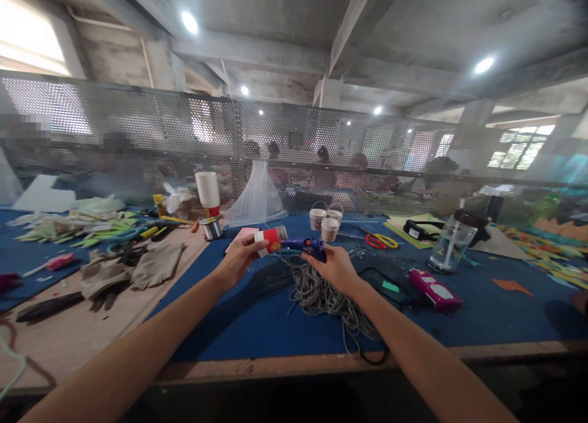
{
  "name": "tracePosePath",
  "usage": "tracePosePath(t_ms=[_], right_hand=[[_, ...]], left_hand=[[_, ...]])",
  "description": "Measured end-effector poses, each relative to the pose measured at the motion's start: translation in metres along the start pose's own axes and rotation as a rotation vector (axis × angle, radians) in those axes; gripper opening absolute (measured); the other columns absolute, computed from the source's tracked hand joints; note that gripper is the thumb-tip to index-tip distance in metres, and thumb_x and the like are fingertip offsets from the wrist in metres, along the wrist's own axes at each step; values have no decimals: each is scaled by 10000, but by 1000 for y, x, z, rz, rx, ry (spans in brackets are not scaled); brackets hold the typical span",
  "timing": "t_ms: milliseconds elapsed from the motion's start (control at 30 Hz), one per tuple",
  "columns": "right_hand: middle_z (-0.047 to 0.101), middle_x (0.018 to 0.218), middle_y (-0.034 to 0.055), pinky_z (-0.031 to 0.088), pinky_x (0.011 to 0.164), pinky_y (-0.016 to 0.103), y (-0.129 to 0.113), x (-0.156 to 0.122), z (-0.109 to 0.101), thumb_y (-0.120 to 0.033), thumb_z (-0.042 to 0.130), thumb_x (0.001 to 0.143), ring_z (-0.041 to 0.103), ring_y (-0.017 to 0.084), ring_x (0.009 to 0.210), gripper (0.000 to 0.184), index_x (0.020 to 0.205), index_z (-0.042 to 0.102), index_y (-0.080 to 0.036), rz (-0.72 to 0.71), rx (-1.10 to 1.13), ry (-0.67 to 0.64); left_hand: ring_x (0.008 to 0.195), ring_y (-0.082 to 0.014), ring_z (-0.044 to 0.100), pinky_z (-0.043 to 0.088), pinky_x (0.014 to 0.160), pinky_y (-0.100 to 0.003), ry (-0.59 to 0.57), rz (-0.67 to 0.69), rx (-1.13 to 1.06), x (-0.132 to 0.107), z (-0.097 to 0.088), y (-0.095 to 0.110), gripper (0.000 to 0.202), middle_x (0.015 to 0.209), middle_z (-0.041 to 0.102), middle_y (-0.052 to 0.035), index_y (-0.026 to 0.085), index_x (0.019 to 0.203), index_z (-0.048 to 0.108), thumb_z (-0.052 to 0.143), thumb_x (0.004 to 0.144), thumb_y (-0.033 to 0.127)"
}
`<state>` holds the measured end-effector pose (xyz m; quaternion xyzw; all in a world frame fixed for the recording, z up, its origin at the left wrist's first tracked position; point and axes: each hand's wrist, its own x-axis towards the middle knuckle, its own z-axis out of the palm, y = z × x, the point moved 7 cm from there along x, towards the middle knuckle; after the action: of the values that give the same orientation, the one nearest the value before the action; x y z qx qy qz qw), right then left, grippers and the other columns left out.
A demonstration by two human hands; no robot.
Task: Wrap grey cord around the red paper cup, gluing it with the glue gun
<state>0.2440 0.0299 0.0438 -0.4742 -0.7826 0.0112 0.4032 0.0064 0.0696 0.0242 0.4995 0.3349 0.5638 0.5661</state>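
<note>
Scene: a person at a blue-covered workbench point(257, 331), both bare arms stretched toward the middle of the frame.
Left hand point(239, 258): fingers curled around a small red-and-white cup point(269, 239), gripping it from below and behind.
Right hand point(335, 267): closed on the handle of a purple-blue glue gun point(305, 245), thumb side up.
Key relation: the glue gun's long axis runs level, right to left across the picture, its nozzle pointing at the cup; the nozzle tip and the cup's open end look to be touching or just apart, too small to tell which.
Nearer hand: the left holds the cup outright; the right reaches it only through the gun.
Cup's look: a short cylinder lying on its side, red band, white band, greyish end toward the gun.
Where: centre of the frame, held above the bench, just over a heap of grey cord point(321, 294).
Nearby: three small tubs point(327, 221) behind, red-and-yellow scissors point(381, 240) to the right.
</note>
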Motion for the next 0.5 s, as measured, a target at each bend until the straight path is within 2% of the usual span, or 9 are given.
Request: tracePosePath(t_ms=[133, 200, 300, 400, 500], right_hand=[[706, 723, 21, 462, 650, 277, 3, 3, -2, -562, 650, 870, 666, 210, 697, 365, 949, 732, -215, 101, 157, 13], [680, 687, 5, 465, 610, 278, 5, 5, -4, -553, 678, 844, 636, 188, 616, 383, 1016, 702, -210, 175, 266, -8], [573, 530, -61, 437, 525, 268, 5, 6, -1, -525, 666, 852, 525, 145, 441, 402, 1085, 626, -200, 267, 466, -93], [559, 517, -63, 446, 570, 265, 8, 9, -1, -505, 630, 875, 534, 139, 471, 331, 982, 613, -193, 279, 591, -120], [609, 621, -21, 424, 613, 258, 27, 13, -5, -556, 622, 854, 565, 145, 593, 377, 844, 645, -179, 329, 556, -42]], left_hand=[[816, -179, 690, 533, 806, -292, 16, -8, -2, 0, -1, -1, 298, 936, 784, -72, 153, 954, 780, 858, 682, 247], [827, -182, 695, 537, 806, -290, 14, -11, -4, 0, -1, -2, 309, 939, 786, -75, 155, 962, 781, 863, 679, 246], [836, -185, 699, 543, 808, -289, -8, -10, -3, 0, 0, -3, 322, 953, 784, -80, 154, 982, 779, 861, 686, 250], [836, -174, 698, 547, 812, -274, -27, 0, -2, 0, 1, -3, 303, 972, 781, -75, 158, 987, 778, 846, 710, 257], [808, -168, 695, 551, 786, -266, -24, 0, -7, 1, 1, -3, 311, 947, 780, -68, 161, 991, 777, 848, 703, 252]])
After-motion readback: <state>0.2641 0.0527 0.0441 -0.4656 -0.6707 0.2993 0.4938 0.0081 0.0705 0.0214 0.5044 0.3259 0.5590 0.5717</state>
